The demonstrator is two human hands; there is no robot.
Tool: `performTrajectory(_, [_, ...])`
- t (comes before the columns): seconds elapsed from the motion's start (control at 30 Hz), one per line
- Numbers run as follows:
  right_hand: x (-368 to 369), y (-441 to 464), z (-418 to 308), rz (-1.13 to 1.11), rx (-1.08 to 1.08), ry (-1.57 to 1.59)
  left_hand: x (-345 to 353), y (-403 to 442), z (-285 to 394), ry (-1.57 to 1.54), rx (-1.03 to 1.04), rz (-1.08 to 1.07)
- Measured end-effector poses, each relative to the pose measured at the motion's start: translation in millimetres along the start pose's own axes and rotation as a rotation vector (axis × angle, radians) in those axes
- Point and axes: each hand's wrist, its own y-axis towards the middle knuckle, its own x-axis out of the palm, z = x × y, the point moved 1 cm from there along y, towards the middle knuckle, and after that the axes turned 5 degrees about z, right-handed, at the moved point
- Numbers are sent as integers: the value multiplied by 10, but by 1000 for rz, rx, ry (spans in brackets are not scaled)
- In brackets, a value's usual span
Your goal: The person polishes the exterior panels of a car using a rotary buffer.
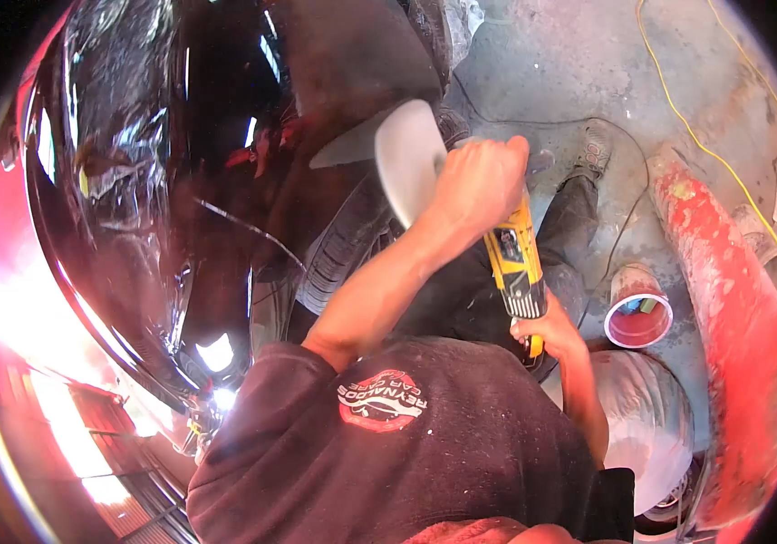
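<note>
A yellow and black power polisher [517, 263] is held between my two hands. My left hand [482, 184] is closed around its front end, near the pad, and hides that part. Lower down, my right hand [551, 331] wraps round the rear grip. The polisher's white round pad [406, 154] is tilted on edge and faces the glossy dark car body [343, 72], just above a tire [343, 249]. Whether the pad touches the panel, I cannot tell.
A dark cord [619, 127] and a yellow cord [692, 131] cross the floor [560, 54]. On the right are a pinkish bucket [639, 319], a long worn red part [733, 317] and a plastic-covered round object [646, 417]. My shoe [593, 150] stands ahead.
</note>
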Motion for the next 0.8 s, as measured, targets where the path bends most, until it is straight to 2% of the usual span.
performTrajectory(0.07, [193,-102,257,41,-148,-71,-192,-374,43,42,76,65])
performTrajectory(0.1, [301,-185,308,11,-146,-13,-284,-559,88,68,86,69])
performTrajectory(0.2, [487,-407,473,-14,-238,-153,-505,-1093,182,81,117,89])
performTrajectory(0.33, [528,-485,624,-40,-350,-260,-605,-1355,331,135,113,40])
performTrajectory(0.5, [322,-143,555,-48,-241,-80,-192,-843,226,104,58,14])
performTrajectory(0.73, [-68,565,386,-166,-39,191,563,101,-41,169,118,3])
performTrajectory(0.8, [-76,727,402,-167,-68,277,721,305,-112,185,93,-52])
